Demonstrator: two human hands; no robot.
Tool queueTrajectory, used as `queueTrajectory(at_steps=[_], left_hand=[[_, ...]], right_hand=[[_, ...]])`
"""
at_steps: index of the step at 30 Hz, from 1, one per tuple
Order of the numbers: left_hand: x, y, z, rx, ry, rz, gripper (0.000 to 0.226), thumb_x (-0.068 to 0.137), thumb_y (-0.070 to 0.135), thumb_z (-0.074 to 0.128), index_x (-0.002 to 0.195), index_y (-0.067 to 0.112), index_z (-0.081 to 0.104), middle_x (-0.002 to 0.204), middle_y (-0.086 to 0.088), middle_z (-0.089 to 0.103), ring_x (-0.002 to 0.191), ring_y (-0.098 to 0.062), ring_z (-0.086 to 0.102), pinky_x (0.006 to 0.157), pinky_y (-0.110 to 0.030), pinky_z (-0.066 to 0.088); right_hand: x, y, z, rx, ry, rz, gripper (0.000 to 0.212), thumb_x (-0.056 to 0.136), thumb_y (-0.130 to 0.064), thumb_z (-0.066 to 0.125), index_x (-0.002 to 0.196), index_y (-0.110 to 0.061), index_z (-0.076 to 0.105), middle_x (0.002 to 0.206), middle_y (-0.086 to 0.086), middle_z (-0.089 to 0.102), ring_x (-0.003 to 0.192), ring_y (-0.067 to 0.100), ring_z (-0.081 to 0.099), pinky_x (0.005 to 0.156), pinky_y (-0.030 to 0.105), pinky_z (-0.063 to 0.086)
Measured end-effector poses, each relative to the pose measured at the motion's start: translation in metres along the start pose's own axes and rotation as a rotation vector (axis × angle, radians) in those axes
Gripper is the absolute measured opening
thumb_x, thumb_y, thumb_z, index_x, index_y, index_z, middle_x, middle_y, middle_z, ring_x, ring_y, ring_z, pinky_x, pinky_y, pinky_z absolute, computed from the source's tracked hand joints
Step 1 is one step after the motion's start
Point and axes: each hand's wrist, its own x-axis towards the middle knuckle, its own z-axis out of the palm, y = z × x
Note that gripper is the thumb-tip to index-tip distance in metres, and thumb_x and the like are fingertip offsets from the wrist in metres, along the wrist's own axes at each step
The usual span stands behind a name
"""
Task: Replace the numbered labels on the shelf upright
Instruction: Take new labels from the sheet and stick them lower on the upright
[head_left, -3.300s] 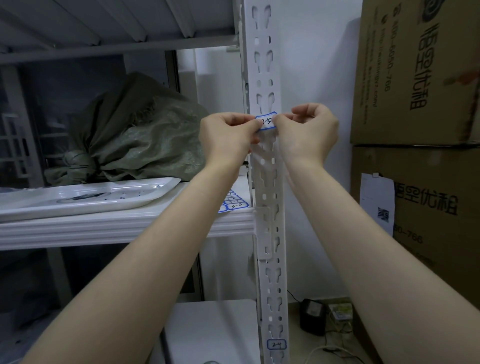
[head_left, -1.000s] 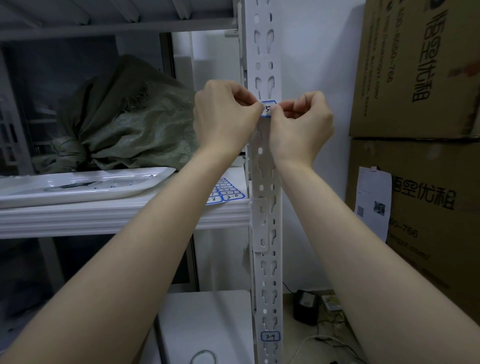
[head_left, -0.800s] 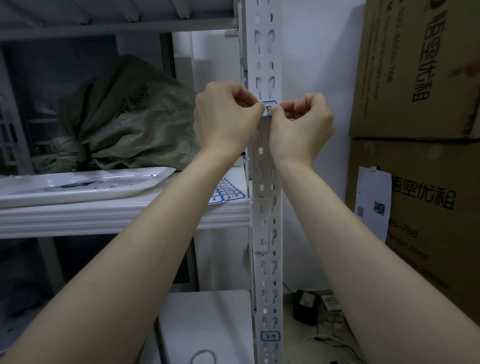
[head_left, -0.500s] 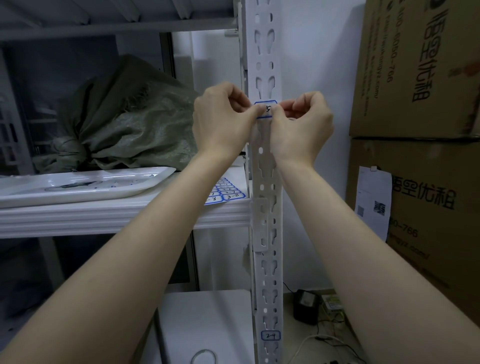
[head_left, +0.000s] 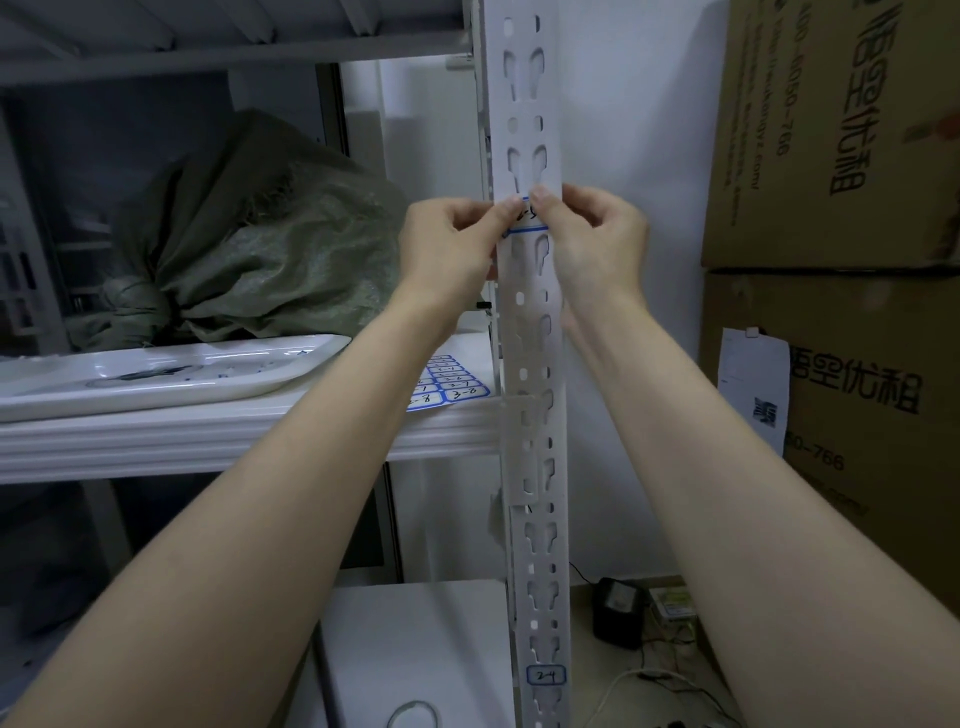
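I get a dim, cool, bluish picture. The brightest patch is the white wall (head_left: 639, 130) right of the shelf upright (head_left: 535, 364), evenly lit with no hard shadows. The bay to the left falls off into gloom, and the green sack (head_left: 249, 234) there looks murky. A soft sheen runs along the white tray (head_left: 156, 374).

Focus is good at centre. The blue edge of the label (head_left: 527, 222) under the fingers (head_left: 545, 200) of the left hand (head_left: 452, 244) and right hand (head_left: 597, 239) is crisp, and the lower label (head_left: 545, 675) is legible. Wide-angle bend bows the upright and tilts the cardboard boxes (head_left: 841, 130). The forearms (head_left: 260, 545) at the bottom look stretched and soft.
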Motion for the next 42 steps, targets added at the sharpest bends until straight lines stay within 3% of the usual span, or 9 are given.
queueTrajectory(at_steps=[6,10,16,23,26,28,30,33,42], left_hand=[[0.002,-0.006,0.003,0.058,0.029,0.000,0.032,0.090,0.042,0.066,0.091,0.010,0.072,0.085,-0.005,0.074,0.078,-0.028,0.071,0.072,-0.043,0.061],[-0.008,-0.026,0.018,0.066,-0.103,-0.050,0.080,0.081,0.074,0.039,0.098,0.000,0.064,0.086,-0.005,0.068,0.078,-0.020,0.063,0.077,-0.042,0.051],[-0.020,-0.036,0.036,-0.048,0.029,-0.003,0.055,0.091,0.055,0.034,0.091,0.012,0.069,0.097,-0.014,0.072,0.098,-0.030,0.067,0.092,-0.053,0.050],[-0.018,-0.041,0.047,-0.092,0.173,0.076,0.050,0.095,0.040,0.037,0.076,0.004,0.066,0.065,0.000,0.061,0.065,-0.017,0.053,0.067,-0.038,0.044],[-0.018,-0.041,0.051,-0.123,0.203,0.061,0.052,0.104,0.034,0.034,0.059,0.017,0.052,0.054,0.009,0.051,0.055,-0.010,0.046,0.059,-0.030,0.036],[-0.018,-0.041,0.051,-0.161,0.211,0.018,0.061,0.106,0.037,0.026,0.059,0.008,0.051,0.056,0.006,0.053,0.055,-0.010,0.047,0.059,-0.028,0.038],[-0.017,-0.042,0.052,-0.171,0.214,0.008,0.066,0.107,0.040,0.022,0.061,0.002,0.051,0.059,-0.001,0.053,0.058,-0.015,0.047,0.062,-0.031,0.038],[-0.015,-0.043,0.053,-0.144,0.217,-0.001,0.060,0.107,0.038,0.031,0.051,0.019,0.042,0.048,0.007,0.048,0.055,-0.016,0.045,0.060,-0.032,0.037],[-0.013,-0.043,0.054,-0.159,0.212,0.040,0.060,0.099,0.042,0.040,0.043,0.022,0.047,0.040,0.011,0.045,0.050,-0.014,0.041,0.056,-0.031,0.032]], right_hand=[[0.002,0.003,-0.001,0.083,0.012,0.023,0.011,0.079,-0.016,0.079,0.085,-0.009,0.073,0.081,0.004,0.074,0.080,0.017,0.070,0.085,0.039,0.058],[-0.005,0.015,0.001,-0.066,0.097,0.066,0.031,0.082,-0.042,0.077,0.069,-0.020,0.059,0.066,-0.009,0.061,0.062,0.007,0.056,0.066,0.026,0.048],[-0.008,0.021,0.002,-0.125,0.045,0.063,0.050,0.089,-0.052,0.066,0.056,-0.022,0.041,0.052,-0.010,0.043,0.055,0.011,0.040,0.061,0.032,0.038],[-0.011,0.027,0.001,-0.247,0.040,-0.063,0.059,0.099,-0.038,0.057,0.049,-0.021,0.031,0.041,-0.009,0.032,0.049,0.009,0.030,0.053,0.028,0.027],[-0.016,0.026,0.002,-0.179,0.044,-0.080,0.058,0.100,-0.042,0.041,0.055,-0.005,0.046,0.049,0.004,0.052,0.054,0.012,0.042,0.058,0.034,0.037],[-0.020,0.025,0.002,-0.181,0.020,-0.089,0.068,0.097,-0.047,0.029,0.073,0.011,0.056,0.069,0.021,0.063,0.063,0.022,0.053,0.067,0.037,0.044],[-0.020,0.025,0.002,-0.222,0.013,-0.103,0.064,0.101,-0.045,0.036,0.064,0.004,0.052,0.057,0.012,0.054,0.059,0.018,0.046,0.062,0.035,0.038],[-0.016,0.028,0.001,-0.229,0.020,-0.082,0.051,0.099,-0.033,0.056,0.053,-0.020,0.038,0.048,-0.010,0.040,0.053,0.010,0.036,0.057,0.028,0.031],[-0.016,0.026,0.002,-0.166,0.033,-0.033,0.047,0.099,-0.034,0.055,0.055,-0.020,0.046,0.054,-0.007,0.050,0.058,0.013,0.044,0.060,0.029,0.038]])
